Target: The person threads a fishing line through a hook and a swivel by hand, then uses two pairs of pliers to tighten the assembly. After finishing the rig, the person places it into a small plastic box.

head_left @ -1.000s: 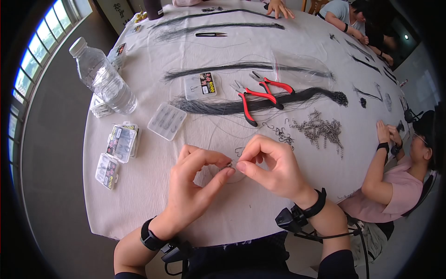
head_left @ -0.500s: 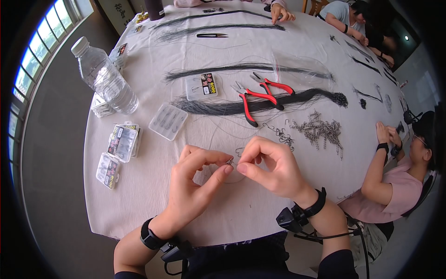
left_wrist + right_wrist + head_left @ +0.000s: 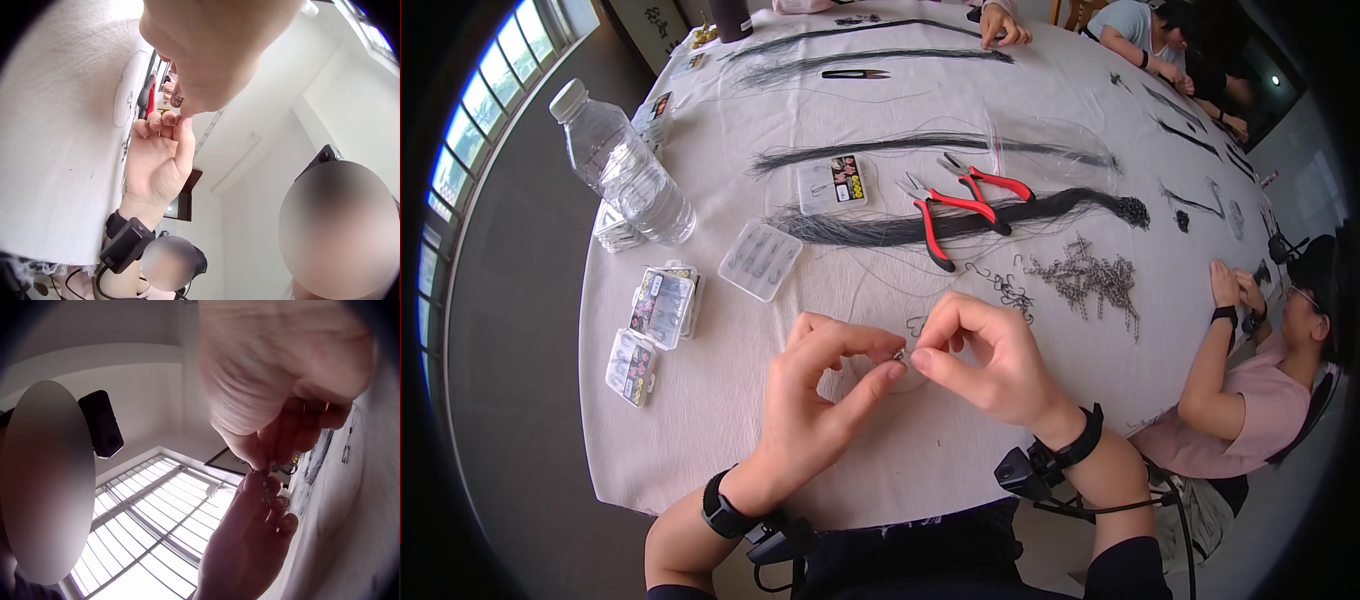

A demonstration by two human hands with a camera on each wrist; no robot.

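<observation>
Thumb and forefinger of my left hand (image 3: pixel 820 400) pinch a small shiny metal piece (image 3: pixel 898 354), seen as wire-like loops (image 3: pixel 278 501) in the right wrist view. Close on its right, my right hand (image 3: pixel 990 365) holds thumb and forefinger together, pinching what looks like a thin line; most of it is hidden by the fingertips. The two hands' fingertips nearly meet above the cloth. In the left wrist view, my right palm (image 3: pixel 153 169) faces the camera below my left hand (image 3: pixel 206 56). A thin dark line curves over the cloth around the fingertips.
Beyond the hands lie hooks (image 3: pixel 1007 290), a chain pile (image 3: pixel 1090 280), red-handled pliers (image 3: pixel 935 225) and dark strand bundles (image 3: pixel 870 232). On the left are an open clear case (image 3: pixel 761 262), hook boxes (image 3: pixel 663 305) and a water bottle (image 3: pixel 630 165). Other people sit around the table.
My left fingertips and the metal piece have shifted very slightly toward my right hand, which stays almost still. Across the table, another person's spread hand has drawn its fingers in over a strand bundle.
</observation>
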